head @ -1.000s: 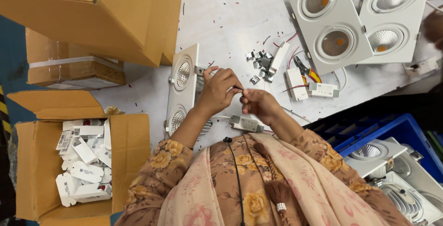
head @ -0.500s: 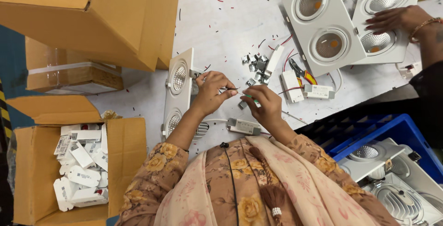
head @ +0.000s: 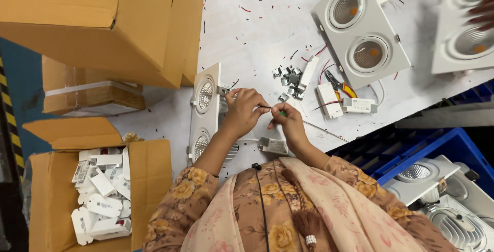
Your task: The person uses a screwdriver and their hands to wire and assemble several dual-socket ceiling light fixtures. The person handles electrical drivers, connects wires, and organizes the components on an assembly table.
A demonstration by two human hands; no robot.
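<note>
Here the work in hand appears to be the wiring step on a twin-lamp fixture (head: 205,112), a white rectangular plate with two round lamp heads that lies on the counter (head: 257,31) just in front of the person. The left hand (head: 243,112) rests against the fixture's right edge, its fingers pinched on a thin wire (head: 265,107) that runs across to the right hand (head: 288,123). The right hand's fingers are closed on a small green-tipped tool or connector (head: 283,113); which of the two it is cannot be told at this size. The two hands are nearly touching, directly above a small white driver box (head: 272,145) on the counter.

Judged from this posture, the wire end is being joined or dressed, and the joint is not yet finished. The next move calls for a steady pinch from the left hand and fine alignment from the right, as the wire is thin and slips easily.

Nearby lie loose metal clips (head: 288,77), pliers (head: 339,84) and a second finished twin fixture (head: 363,31). An open carton of small white boxes (head: 100,200) stands to the left.
</note>
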